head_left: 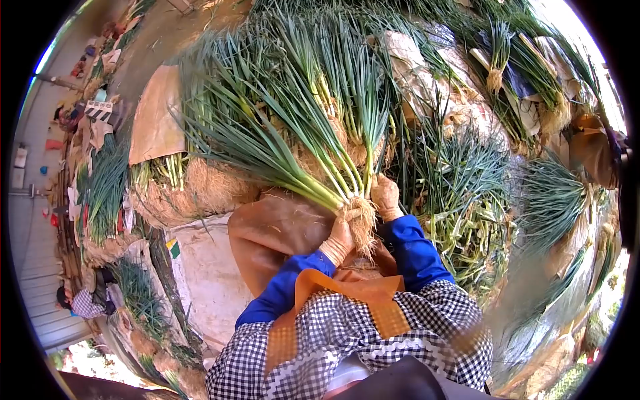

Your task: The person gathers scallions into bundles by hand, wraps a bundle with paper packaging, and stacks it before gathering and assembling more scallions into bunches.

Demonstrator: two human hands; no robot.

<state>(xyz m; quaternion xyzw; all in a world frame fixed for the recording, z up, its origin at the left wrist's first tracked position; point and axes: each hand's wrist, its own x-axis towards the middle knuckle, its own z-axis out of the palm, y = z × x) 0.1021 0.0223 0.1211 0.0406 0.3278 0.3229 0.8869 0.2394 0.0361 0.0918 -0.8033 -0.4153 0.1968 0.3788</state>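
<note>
My left hand (341, 237) is wrapped round the lower end of a bunch of green garlic (337, 190), with long flat leaves, pale stems and stringy roots (362, 230). The leaves fan up and to the left, over a larger pile of the same plants (300, 73). At the bunch's right side, close to the stems, is my right hand (385, 197), its fingers curled in. What it grips is hidden. Both hands wear pale gloves below blue sleeves. A brown apron (270, 230) spreads across the lap under the bunch.
Stacked green plants, roots outward (213, 183), lie to the left beside a white sack (207, 267). Loose leaves and yellowed trimmings (470, 247) heap up on the right. More bundles (553, 193) lie farther right. Another person (90, 303) is at the far left.
</note>
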